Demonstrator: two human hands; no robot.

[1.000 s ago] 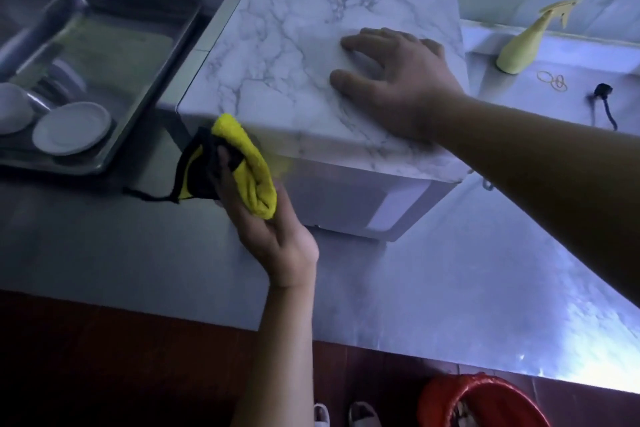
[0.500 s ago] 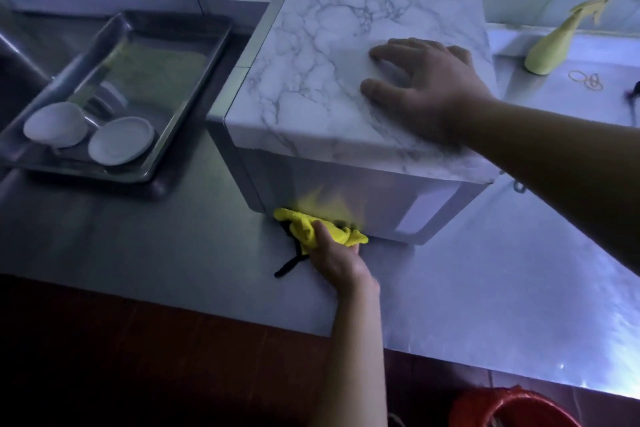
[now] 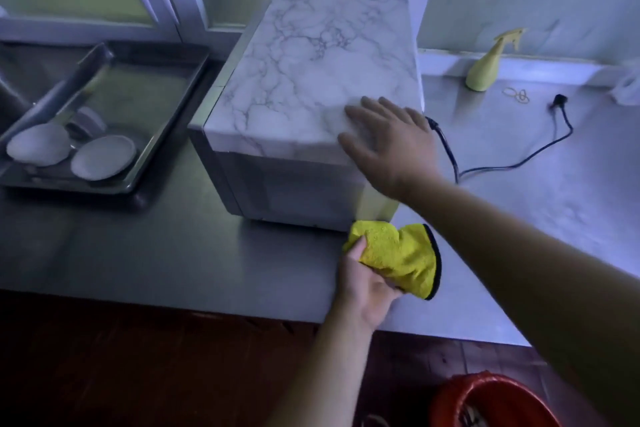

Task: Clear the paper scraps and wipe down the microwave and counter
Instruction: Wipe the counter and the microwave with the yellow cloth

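1. Head view: long brushed stainless-steel counter [image 3: 145, 253], running full width.
2. Boxy marble-patterned microwave [image 3: 311, 87], standing mid-counter.
3. Shallow rectangular steel tray [image 3: 162, 135], left of microwave, holding two round white dishes [image 3: 103, 157].
4. Right hand [image 3: 391, 142], fingers spread flat on microwave's near right corner.
5. Left hand [image 3: 363, 284], clenched around bunched yellow black-edged microfibre cloth [image 3: 401, 258], just below microwave's front right corner.
6. Yellow-green spray bottle [image 3: 485, 69], far right by wall.

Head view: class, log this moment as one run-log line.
left hand: grips yellow cloth at microwave front base | right hand: flat on top | counter: no scraps visible
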